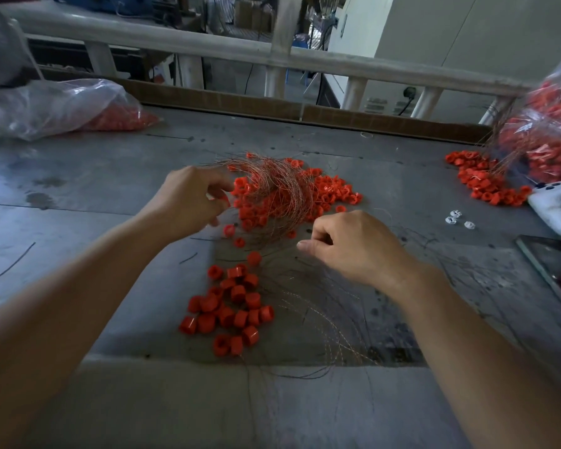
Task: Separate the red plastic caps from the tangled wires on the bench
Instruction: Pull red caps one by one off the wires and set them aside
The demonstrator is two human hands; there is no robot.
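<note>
A tangle of thin copper wires (274, 186) lies over a heap of red plastic caps (329, 192) in the middle of the grey bench (104, 176). My left hand (191, 199) is at the tangle's left edge, its fingers curled and pinching something red beside the wires. My right hand (353, 244) sits just below the tangle with curled fingers pinching fine wire strands. Nearer to me lies a loose group of separate red caps (232, 307), with loose wires (321, 319) spread to their right.
A clear bag of red caps (62, 108) lies at the back left. Another bag with caps and wires (551, 137) stands at the right, caps spilled before it (486, 183). A white device (554, 205), small white parts (455, 218) and a dark phone (554, 270) sit on the right.
</note>
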